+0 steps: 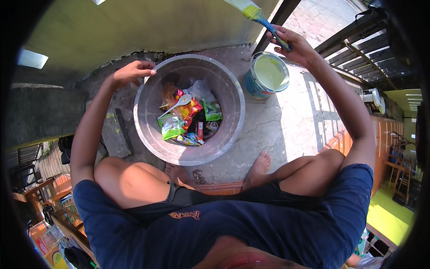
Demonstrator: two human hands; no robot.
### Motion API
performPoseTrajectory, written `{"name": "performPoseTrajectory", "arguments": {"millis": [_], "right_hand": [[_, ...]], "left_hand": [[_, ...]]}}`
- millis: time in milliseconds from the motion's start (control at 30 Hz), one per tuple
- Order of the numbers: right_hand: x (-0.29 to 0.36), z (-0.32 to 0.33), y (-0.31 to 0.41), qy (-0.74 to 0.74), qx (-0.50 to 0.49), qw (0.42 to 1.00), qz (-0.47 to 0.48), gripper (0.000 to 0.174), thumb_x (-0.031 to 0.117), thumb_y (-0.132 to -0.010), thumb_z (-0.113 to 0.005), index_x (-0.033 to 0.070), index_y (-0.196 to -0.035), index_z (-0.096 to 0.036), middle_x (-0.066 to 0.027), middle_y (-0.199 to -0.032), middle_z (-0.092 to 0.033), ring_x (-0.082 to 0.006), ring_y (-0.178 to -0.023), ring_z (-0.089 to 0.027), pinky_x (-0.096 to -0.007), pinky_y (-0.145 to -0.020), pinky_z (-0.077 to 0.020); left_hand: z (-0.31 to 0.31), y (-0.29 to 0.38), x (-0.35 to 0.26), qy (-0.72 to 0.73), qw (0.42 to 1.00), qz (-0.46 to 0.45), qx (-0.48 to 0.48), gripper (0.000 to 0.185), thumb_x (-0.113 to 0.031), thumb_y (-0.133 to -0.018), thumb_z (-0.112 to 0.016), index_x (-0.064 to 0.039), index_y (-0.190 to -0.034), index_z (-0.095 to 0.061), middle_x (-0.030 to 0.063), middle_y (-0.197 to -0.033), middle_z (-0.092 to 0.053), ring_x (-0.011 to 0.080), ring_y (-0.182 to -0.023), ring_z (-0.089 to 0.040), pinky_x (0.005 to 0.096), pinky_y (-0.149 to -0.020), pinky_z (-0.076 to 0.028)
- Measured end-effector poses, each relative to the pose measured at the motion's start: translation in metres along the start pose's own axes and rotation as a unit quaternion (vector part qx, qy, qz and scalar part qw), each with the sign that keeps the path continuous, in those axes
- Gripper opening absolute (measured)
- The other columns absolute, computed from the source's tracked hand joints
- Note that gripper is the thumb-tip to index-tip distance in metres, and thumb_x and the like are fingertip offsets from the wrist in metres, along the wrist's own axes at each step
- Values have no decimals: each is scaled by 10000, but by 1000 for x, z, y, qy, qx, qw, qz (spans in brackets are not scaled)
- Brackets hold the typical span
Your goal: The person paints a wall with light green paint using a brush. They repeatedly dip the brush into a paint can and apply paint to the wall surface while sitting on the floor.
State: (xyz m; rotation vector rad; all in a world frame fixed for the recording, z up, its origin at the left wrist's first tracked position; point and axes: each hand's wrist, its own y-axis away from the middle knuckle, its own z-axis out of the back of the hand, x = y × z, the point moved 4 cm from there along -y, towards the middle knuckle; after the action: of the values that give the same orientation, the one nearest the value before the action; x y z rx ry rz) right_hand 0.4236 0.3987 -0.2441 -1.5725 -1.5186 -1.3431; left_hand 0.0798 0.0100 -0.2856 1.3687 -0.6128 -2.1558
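My right hand holds a paintbrush by its blue, paint-spattered handle. Yellow-green paint coats the brush head, which points up and left by the painted wall. Below that hand stands a paint bucket with pale green paint inside. My left hand grips the left rim of a large grey plastic tub, thumb over the edge. In the tub lie snack wrappers, a clear plastic bag, a white plastic spoon and a small red box.
Cracked concrete floor lies under the tub, partly sunlit. A concrete slab rests left of it. A dark slatted gate stands at the upper right, with a white bucket farther right. My bare feet flank the tub's near side.
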Motion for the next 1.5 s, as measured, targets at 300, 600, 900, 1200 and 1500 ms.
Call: {"name": "performPoseTrajectory", "arguments": {"millis": [300,600,900,1200,1500], "right_hand": [[-63,34,113,-50,-131,990,16,453,202,-1030,-617,52,-1424,-451,-49,-1167,-640,-94,-893,-576,-247,-691,-482],[-138,92,157,-164,-237,945,154,412,164,-1032,-593,64,-1413,-474,-87,-1209,-627,-130,-956,-582,-286,-753,-490],[-62,168,319,-172,-289,910,244,374,72,-1060,-530,15,-1425,-466,-134,-1321,-582,-157,-968,-541,-273,-734,-468],[35,229,485,-175,-231,907,306,431,104,-1089,-477,-70,-1477,-410,-163,-1378,-560,-225,-1106,-553,-341,-894,-497],[24,235,544,-116,-443,833,312,434,114,-1092,-465,-66,-1484,-415,-173,-1403,-558,-265,-1224,-545,-402,-1031,-471]], "left_hand": [[-19,8,18,-7,998,50,37,659,-194,-859,-780,-11,-1425,-497,91,-1182,-686,170,-1011,-680,343,-738,-603],[-35,30,-10,117,991,-65,-12,475,29,-793,-615,58,-1266,-607,88,-1038,-725,134,-848,-698,282,-795,-578],[-46,19,-135,166,984,-71,-11,501,1,-746,-592,68,-1242,-610,128,-989,-717,168,-753,-712,315,-742,-617],[-84,-29,-333,87,981,-173,21,153,-83,-759,-642,17,-866,-689,118,-772,-677,218,-665,-673,357,-645,-566],[-153,-92,-423,32,964,-252,73,104,-41,-776,-602,49,-819,-628,169,-766,-667,284,-663,-722,384,-629,-620]]}}
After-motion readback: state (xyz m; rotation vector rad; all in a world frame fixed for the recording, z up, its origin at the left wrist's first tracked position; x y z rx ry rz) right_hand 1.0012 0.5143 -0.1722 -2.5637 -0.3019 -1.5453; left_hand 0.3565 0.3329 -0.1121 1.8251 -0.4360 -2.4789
